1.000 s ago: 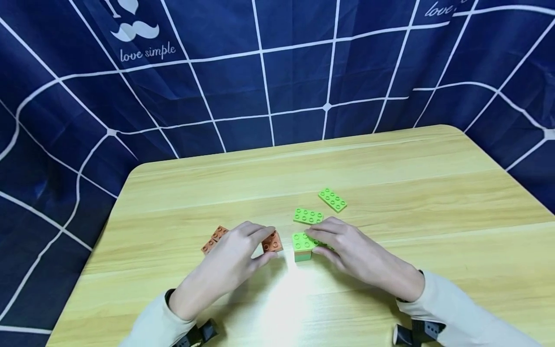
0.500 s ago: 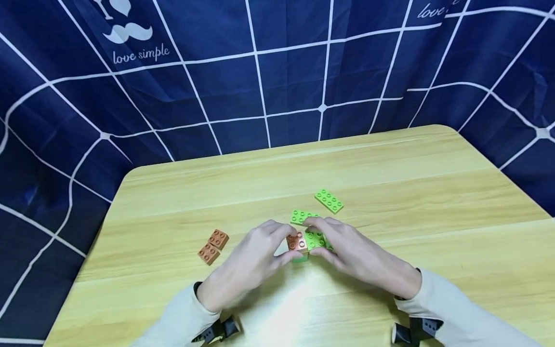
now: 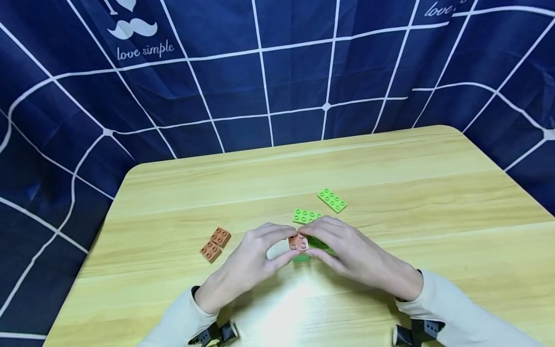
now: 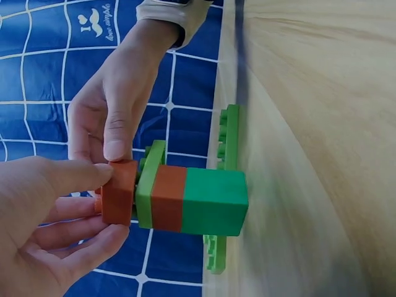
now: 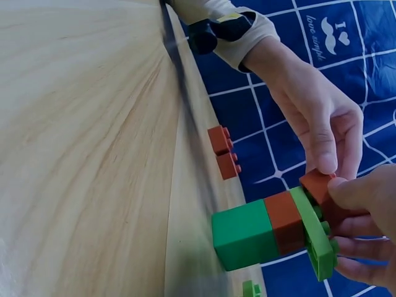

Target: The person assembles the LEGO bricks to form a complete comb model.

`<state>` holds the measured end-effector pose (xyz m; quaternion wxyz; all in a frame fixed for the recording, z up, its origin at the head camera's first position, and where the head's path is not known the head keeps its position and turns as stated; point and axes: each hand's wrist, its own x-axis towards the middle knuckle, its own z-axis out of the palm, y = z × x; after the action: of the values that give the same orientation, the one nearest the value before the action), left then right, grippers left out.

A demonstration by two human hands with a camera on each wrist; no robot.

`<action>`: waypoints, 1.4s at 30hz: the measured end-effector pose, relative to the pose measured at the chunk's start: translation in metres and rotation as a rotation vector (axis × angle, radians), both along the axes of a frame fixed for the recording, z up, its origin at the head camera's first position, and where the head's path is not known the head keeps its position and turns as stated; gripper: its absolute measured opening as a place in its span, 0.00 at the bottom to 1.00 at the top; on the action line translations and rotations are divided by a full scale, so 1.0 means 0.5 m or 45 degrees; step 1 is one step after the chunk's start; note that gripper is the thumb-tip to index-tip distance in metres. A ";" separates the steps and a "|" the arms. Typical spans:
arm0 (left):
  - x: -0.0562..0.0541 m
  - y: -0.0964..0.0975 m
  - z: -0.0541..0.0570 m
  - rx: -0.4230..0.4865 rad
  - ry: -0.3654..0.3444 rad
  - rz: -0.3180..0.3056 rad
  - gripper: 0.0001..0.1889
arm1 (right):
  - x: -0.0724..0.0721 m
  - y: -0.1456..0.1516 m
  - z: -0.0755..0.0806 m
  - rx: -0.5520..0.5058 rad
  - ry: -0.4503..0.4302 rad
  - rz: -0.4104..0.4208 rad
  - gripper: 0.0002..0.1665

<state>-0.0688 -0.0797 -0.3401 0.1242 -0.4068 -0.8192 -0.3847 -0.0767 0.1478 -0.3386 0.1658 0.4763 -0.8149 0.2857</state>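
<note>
A small stack of toy bricks stands on the table between the hands. Its base is a green block [image 4: 216,201], with an orange-brown brick [image 4: 167,199] on it, then a thin light green plate [image 5: 312,238] that sticks out to the right. Above the plate's left end sits another orange-brown brick [image 3: 298,242], studs up. My left hand [image 3: 247,255] pinches this top brick between thumb and fingers from the left. From the right, my right hand [image 3: 360,253] has its thumb and fingertips on the same brick, its palm over the plate's right part.
Two loose orange-brown bricks [image 3: 211,251] lie to the left. Behind the stack are two light green plates, one [image 3: 305,216] partly behind my right hand and one [image 3: 332,200] farther back. A blue curtain [image 3: 295,86] hangs beyond the wooden table [image 3: 390,178].
My left hand has carried the orange-brown brick rightward from the table onto the stack's left end. My right hand's fingertips have shifted left from the light green plate to that brick.
</note>
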 end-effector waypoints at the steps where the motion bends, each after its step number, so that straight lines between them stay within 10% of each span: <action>1: -0.001 -0.001 -0.002 0.002 0.006 -0.005 0.17 | -0.001 -0.001 -0.001 -0.005 -0.003 -0.003 0.19; 33: -0.019 0.007 -0.018 0.080 -0.037 -0.003 0.12 | -0.005 0.001 -0.003 -0.046 0.029 -0.016 0.17; 42: -0.016 0.004 -0.019 0.083 -0.041 0.031 0.11 | -0.037 0.030 0.005 -0.064 -0.166 -0.053 0.15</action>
<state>-0.0768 -0.0779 -0.3498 0.1290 -0.3862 -0.8130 -0.4162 -0.0950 0.1629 -0.3363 0.1303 0.4353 -0.8263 0.3330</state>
